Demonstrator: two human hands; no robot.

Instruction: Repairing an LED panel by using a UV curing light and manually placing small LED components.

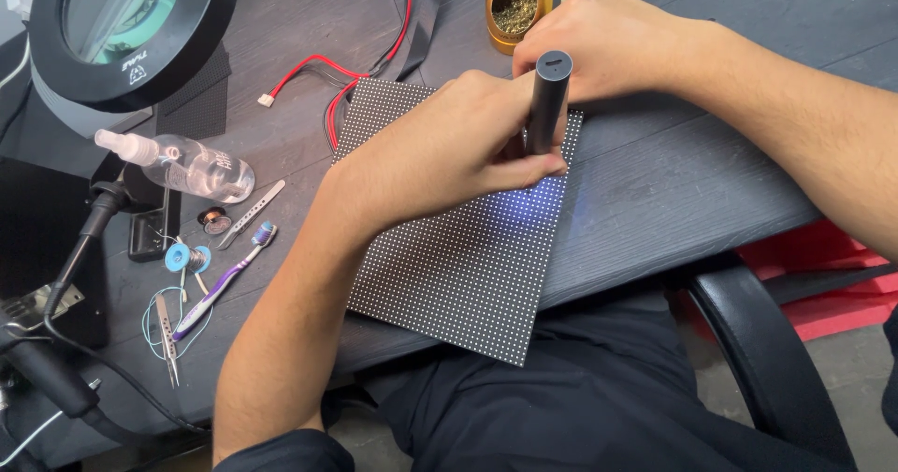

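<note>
dotted panel (458, 257) beneath both hands, toothbrush (224, 280) and tweezers (251, 214) leftward

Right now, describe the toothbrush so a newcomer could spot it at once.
Start at the dotted black panel under both hands, then look left across the dark table. The toothbrush lies slanted below the clear spray bottle; its purple-and-white handle separates it from the metal tweezers.

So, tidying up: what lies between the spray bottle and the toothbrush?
In the head view, metal tweezers lie between the spray bottle and the toothbrush.
</note>
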